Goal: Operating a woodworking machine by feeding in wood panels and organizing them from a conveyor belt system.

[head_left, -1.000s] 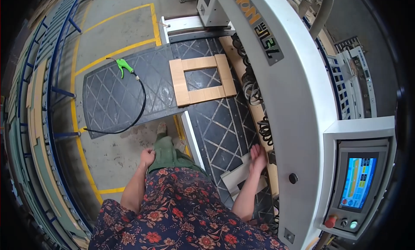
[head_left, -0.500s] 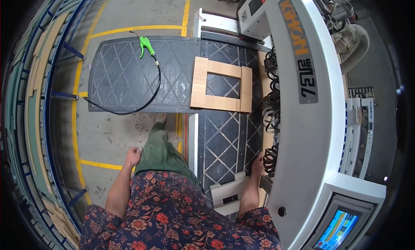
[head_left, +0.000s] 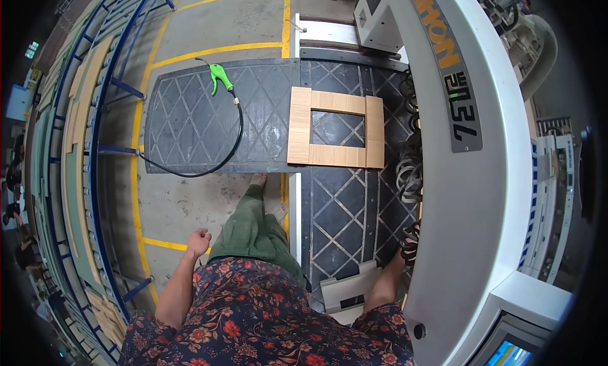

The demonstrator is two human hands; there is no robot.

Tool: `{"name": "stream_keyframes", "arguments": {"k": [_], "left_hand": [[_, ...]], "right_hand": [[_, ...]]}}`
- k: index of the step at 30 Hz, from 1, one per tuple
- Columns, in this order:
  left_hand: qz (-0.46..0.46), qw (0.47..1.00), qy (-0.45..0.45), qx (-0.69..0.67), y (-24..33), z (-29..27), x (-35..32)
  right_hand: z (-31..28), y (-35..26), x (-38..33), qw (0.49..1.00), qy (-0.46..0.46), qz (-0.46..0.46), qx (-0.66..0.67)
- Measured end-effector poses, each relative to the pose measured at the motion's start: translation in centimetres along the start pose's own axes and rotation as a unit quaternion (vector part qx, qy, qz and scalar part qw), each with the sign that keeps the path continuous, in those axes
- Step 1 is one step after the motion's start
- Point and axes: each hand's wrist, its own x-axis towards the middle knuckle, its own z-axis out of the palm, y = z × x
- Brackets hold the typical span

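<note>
Black cross-hatched table (head_left: 332, 198); rectangular wooden frame (head_left: 299, 128) flat toward far end, probably light, stiff, best taken by outer side rails. Left hand (head_left: 199, 240) loosely half-open, nothing visible held. Right hand (head_left: 399, 256) mostly behind black coiled hose (head_left: 411, 234); grip cannot be told.

1. A wooden frame (head_left: 300, 126) with a rectangular opening lay flat on a dark, cross-hatched work surface (head_left: 335, 198).
2. Left of the frame, a green air gun (head_left: 220, 78) rested on that surface, its black hose (head_left: 240, 128) curving toward the person.
3. The left hand (head_left: 199, 240) hung nearer the person than the frame and to its left, fingers loosely curled.
4. The right hand (head_left: 401, 258) was nearer the person than the frame and to its right, mostly hidden by black coiled hoses (head_left: 409, 179).
5. A white machine beam (head_left: 468, 201) stood right of the frame.
6. Far left of the frame, boards (head_left: 75, 176) lay on a blue rack (head_left: 118, 149).
</note>
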Motion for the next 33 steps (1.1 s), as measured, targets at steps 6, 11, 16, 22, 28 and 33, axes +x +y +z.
{"name": "stream_keyframes", "arguments": {"k": [6,11,16,22,28,33], "left_hand": [[0.082,0.995,-0.047,0.034,8.3,-0.6,1.2],[0.274,0.952,-0.125,-0.046,21.7,-0.7,-0.6],[0.410,0.908,0.010,-0.086,34.0,1.6,-0.2],[0.443,0.887,0.069,-0.108,41.9,6.4,7.7],[0.444,0.890,0.048,-0.097,47.3,11.2,9.3],[0.458,0.875,-0.015,-0.158,52.3,14.1,10.5]], "right_hand": [[3.5,-3.4,4.4,0.997,-0.022,0.065,0.037],[2.2,-1.2,6.3,0.995,-0.021,0.086,0.034],[-3.9,-9.7,4.7,0.935,-0.214,0.280,0.052],[-12.3,-24.8,-0.5,0.868,-0.356,0.189,0.292],[-13.0,-30.4,0.0,0.844,-0.470,0.169,0.192],[-13.7,-32.1,1.5,0.825,-0.516,0.184,0.138]]}}
